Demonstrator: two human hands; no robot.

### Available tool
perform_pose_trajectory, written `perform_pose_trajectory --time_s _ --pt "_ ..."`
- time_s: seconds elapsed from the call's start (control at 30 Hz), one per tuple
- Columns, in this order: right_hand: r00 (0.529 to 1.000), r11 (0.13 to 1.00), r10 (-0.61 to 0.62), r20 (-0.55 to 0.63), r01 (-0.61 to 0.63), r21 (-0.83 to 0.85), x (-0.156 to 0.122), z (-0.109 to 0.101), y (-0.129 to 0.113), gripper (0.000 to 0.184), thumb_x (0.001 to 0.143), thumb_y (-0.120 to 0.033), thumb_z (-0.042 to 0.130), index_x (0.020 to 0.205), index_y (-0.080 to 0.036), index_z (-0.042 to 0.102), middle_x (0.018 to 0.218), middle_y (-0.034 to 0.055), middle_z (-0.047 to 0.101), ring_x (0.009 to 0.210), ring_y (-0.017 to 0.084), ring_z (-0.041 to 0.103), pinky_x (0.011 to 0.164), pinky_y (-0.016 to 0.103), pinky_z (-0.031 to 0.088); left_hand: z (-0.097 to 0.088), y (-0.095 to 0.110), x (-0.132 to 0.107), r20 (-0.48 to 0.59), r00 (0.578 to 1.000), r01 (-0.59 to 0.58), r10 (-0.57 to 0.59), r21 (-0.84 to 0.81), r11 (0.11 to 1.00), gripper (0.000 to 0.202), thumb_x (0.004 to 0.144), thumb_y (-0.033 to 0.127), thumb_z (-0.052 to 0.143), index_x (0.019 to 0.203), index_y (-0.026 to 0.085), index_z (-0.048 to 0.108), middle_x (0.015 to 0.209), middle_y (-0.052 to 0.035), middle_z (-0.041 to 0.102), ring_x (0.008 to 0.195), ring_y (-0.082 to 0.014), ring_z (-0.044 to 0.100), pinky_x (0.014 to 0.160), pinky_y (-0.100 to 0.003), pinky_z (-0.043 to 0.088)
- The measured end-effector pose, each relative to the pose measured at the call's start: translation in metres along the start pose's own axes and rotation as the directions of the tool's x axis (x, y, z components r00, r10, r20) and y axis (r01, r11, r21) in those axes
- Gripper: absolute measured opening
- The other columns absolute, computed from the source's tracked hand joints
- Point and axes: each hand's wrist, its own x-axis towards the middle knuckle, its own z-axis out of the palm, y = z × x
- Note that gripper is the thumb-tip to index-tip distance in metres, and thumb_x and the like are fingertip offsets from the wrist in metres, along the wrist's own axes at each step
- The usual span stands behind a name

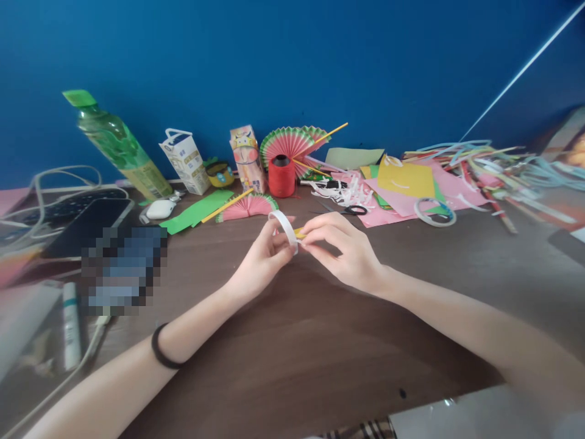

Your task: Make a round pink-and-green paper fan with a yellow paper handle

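Note:
Above the middle of the brown table, my left hand (262, 259) is closed around a white ring, which looks like a roll of tape (287, 230), held upright on edge. My right hand (345, 250) faces it, thumb and fingers pinched on a small yellow piece (299, 233). A bit of white shows just below that piece at the fingertips; whether it is the tape's end I cannot tell. Just beyond my left hand lies a folded pink and green paper fan (247, 207) with a yellow stick (227, 206).
Along the blue wall stand a green bottle (123, 146), a milk carton (185, 160), a red thread spool (281, 177) and an open paper fan (292, 146). Scissors (355, 210), coloured paper (406, 183) and another tape roll (435, 213) lie right. Phones and cables (95, 332) occupy the left.

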Motion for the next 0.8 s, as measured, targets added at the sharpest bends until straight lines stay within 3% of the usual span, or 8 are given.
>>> perform_pose_trajectory --time_s 0.23,0.5,0.8 --pt "0.998 0.999 0.035 0.056 -0.037 0.035 -0.005 0.002 -0.004 0.011 0.087 -0.013 0.049 0.087 -0.021 0.057 0.107 0.0065 0.069 0.105 0.017 0.062 0.09 0.034 0.052 -0.004 -0.002 0.003 -0.039 0.998 -0.04 0.047 0.153 0.987 0.053 0.08 0.025 0.053 0.129 0.013 0.035 0.098 -0.0069 0.068 0.093 -0.0162 0.061 0.086 -0.031 0.043" --pt "0.99 0.994 0.11 0.093 -0.108 -0.028 -0.008 0.004 -0.013 0.011 0.086 -0.013 0.049 0.086 -0.02 0.057 0.11 0.0061 0.068 0.107 0.018 0.062 0.091 0.032 0.052 -0.006 -0.011 0.001 -0.076 0.987 -0.119 0.143 0.265 0.957 0.045 0.082 0.024 0.052 0.125 0.019 0.039 0.094 -0.0045 0.068 0.085 -0.0154 0.063 0.075 -0.027 0.046" --pt "0.978 0.986 0.162 0.129 -0.165 0.013 -0.008 0.003 -0.019 0.011 0.085 -0.012 0.049 0.083 -0.021 0.057 0.114 0.0069 0.066 0.108 0.019 0.061 0.091 0.032 0.052 -0.003 -0.006 -0.003 -0.135 0.983 -0.075 0.124 0.318 0.945 0.043 0.081 0.025 0.053 0.122 0.018 0.043 0.089 -0.0033 0.07 0.083 -0.0148 0.063 0.072 -0.024 0.046"
